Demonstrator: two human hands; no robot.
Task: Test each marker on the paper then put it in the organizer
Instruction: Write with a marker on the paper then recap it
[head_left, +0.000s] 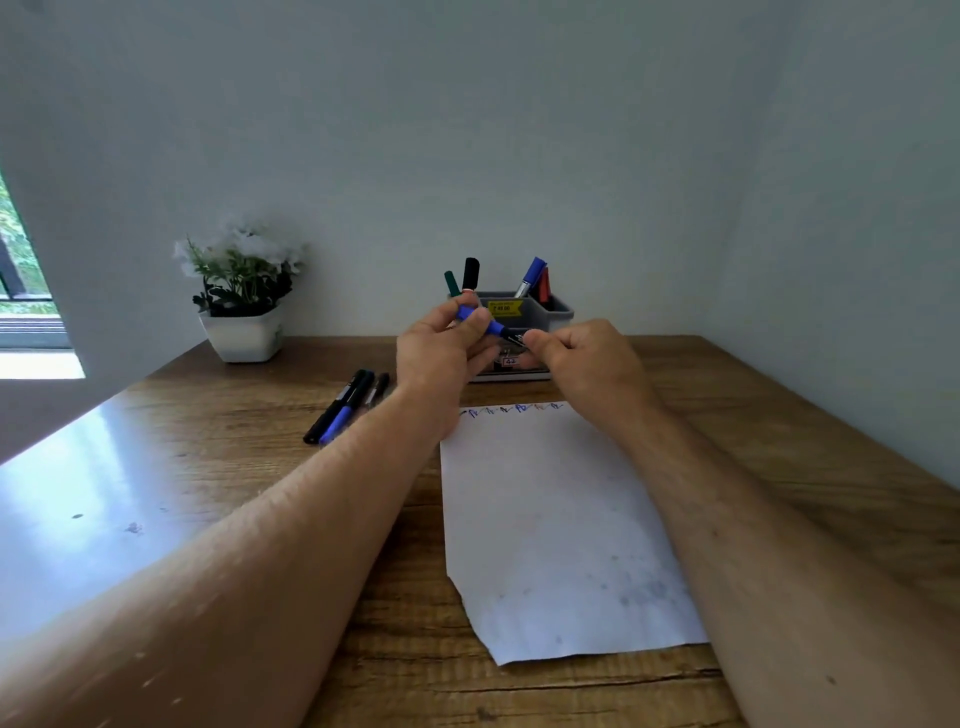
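A blue marker (494, 327) is held between both hands, in the air in front of the grey organizer (535, 312). My left hand (441, 348) grips its blue end. My right hand (582, 358) pinches the dark end. The organizer at the back of the table holds green, black, blue and red markers upright. A white sheet of paper (561, 525) lies below my hands, with a row of coloured scribbles (511, 409) along its far edge. Three loose markers (345, 405) lie on the table left of the paper.
A white pot with white flowers (244, 296) stands at the back left of the wooden table (260, 426). A pale wall closes off the back and right. Bright glare covers the table's left part.
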